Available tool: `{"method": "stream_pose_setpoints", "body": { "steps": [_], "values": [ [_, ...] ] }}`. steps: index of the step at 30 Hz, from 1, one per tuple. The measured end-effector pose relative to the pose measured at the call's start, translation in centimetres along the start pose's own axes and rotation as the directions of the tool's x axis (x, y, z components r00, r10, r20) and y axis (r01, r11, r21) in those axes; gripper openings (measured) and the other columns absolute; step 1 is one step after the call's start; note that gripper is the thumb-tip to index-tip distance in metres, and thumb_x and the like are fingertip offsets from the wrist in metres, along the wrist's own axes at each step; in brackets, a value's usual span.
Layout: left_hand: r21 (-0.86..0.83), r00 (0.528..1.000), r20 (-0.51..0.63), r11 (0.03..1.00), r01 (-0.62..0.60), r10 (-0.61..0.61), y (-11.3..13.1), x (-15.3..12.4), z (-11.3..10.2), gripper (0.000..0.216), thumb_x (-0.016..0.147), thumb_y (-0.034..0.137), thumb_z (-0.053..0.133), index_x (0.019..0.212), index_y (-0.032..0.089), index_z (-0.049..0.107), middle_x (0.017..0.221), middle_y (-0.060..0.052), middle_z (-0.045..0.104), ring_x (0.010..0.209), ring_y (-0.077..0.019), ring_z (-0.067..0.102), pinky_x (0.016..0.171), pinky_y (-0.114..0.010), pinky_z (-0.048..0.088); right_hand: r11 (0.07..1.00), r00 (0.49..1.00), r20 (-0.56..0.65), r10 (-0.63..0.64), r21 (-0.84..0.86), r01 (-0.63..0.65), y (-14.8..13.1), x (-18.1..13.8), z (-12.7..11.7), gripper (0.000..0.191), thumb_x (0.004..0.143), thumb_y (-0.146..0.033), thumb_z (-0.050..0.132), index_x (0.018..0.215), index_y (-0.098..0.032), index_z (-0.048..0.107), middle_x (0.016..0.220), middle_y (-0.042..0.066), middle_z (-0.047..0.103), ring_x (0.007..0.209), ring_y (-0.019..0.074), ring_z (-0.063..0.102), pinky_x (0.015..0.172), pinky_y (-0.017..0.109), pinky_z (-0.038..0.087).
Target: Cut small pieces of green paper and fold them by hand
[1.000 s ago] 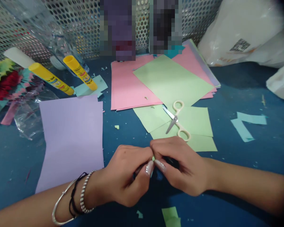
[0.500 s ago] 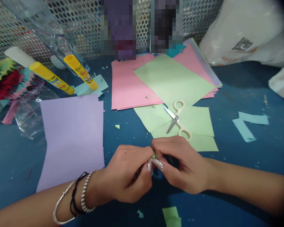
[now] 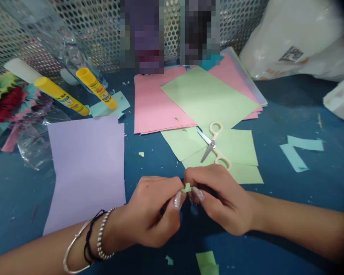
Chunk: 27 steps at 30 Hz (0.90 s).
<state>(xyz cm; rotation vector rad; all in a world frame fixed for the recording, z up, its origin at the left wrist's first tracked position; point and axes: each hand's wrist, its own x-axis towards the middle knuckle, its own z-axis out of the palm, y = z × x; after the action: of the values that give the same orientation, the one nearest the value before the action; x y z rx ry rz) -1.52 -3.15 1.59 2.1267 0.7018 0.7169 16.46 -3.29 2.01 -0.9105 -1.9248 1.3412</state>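
A tiny piece of light green paper (image 3: 187,188) is pinched between the fingertips of both hands, just above the blue table. My left hand (image 3: 157,210), with bracelets at its wrist, is closed on the left side of the piece. From the right, my right hand (image 3: 218,200) grips the other side between thumb and curled fingers. Beyond my right hand, scissors (image 3: 212,145) with cream handles lie spread on light green sheets (image 3: 240,147). A lilac sheet (image 3: 88,164) lies beside my left forearm.
Pink paper (image 3: 154,103) is stacked at the back under a green square (image 3: 209,97). Two yellow glue sticks (image 3: 96,88), a clear bottle and paper flowers (image 3: 11,110) are at left. A white plastic bag (image 3: 292,42) stands at back right. Blue strips (image 3: 295,158) lie right.
The fingertips have drawn slightly apart, and more of the small green paper shows between them. Both hands stay in nearly the same place.
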Motion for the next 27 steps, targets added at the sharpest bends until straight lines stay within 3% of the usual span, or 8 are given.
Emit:
{"method": "stream_pose_setpoints", "body": {
  "steps": [9,14,17,20,24,27],
  "values": [
    [0.008,0.999,0.009,0.999,0.049,-0.049,0.06,-0.16,-0.15,0.018,0.081,0.011,0.035,0.065,0.019,0.033,0.054,0.005,0.033,0.046,-0.0093,0.027,0.048,-0.025,0.023,1.0,1.0,-0.016,-0.001,-0.009,0.001,-0.04,0.15,0.1,0.01,0.072,-0.015,0.038,0.062,-0.017,0.039,0.051,-0.003,0.042,0.045,0.0073,0.037,0.044,0.021,0.028],
    [0.091,0.977,0.036,0.974,0.206,-0.21,0.31,0.22,-0.26,0.02,0.084,0.01,0.034,0.066,0.019,0.032,0.055,0.006,0.035,0.047,-0.0077,0.031,0.048,-0.022,0.026,1.0,1.0,-0.021,-0.01,-0.003,0.01,-0.04,-0.01,0.1,0.01,0.072,-0.013,0.038,0.064,-0.016,0.044,0.053,-0.003,0.045,0.046,0.007,0.04,0.045,0.02,0.03],
    [0.092,0.972,0.027,0.969,0.231,-0.234,0.37,0.25,-0.32,0.021,0.085,0.012,0.033,0.065,0.019,0.032,0.054,0.006,0.034,0.047,-0.0077,0.03,0.048,-0.022,0.026,1.0,0.999,-0.042,0.01,-0.018,-0.01,0.07,-0.09,0.14,0.011,0.074,-0.013,0.039,0.065,-0.017,0.045,0.053,-0.003,0.046,0.046,0.007,0.041,0.046,0.02,0.031],
    [0.017,0.989,-0.013,0.989,0.15,-0.15,0.3,0.03,-0.18,0.017,0.082,0.012,0.036,0.066,0.019,0.034,0.054,0.005,0.033,0.047,-0.0082,0.03,0.048,-0.023,0.026,0.998,0.995,-0.081,0.056,-0.027,-0.058,0.15,-0.05,0.2,0.013,0.077,-0.014,0.038,0.066,-0.017,0.044,0.054,-0.003,0.048,0.047,0.007,0.043,0.047,0.019,0.033],
    [-0.01,0.996,0.002,0.996,-0.089,0.089,0.31,-0.26,0.3,0.012,0.07,0.014,0.042,0.064,0.019,0.034,0.051,0.005,0.032,0.046,-0.0093,0.025,0.047,-0.025,0.021,0.991,0.99,-0.096,0.106,-0.072,-0.113,0.05,0.15,0.32,0.013,0.079,-0.015,0.038,0.068,-0.017,0.045,0.056,-0.003,0.048,0.049,0.0072,0.043,0.048,0.019,0.033],
    [0.039,0.994,0.072,0.995,-0.089,0.086,0.5,-0.24,0.31,0.012,0.07,0.014,0.042,0.065,0.019,0.033,0.051,0.006,0.033,0.045,-0.0095,0.026,0.046,-0.025,0.022,0.981,0.992,-0.072,0.105,-0.158,-0.115,0.03,0.18,0.48,0.012,0.079,-0.016,0.038,0.069,-0.017,0.044,0.058,-0.003,0.049,0.051,0.0077,0.044,0.049,0.02,0.032]
  ]
}}
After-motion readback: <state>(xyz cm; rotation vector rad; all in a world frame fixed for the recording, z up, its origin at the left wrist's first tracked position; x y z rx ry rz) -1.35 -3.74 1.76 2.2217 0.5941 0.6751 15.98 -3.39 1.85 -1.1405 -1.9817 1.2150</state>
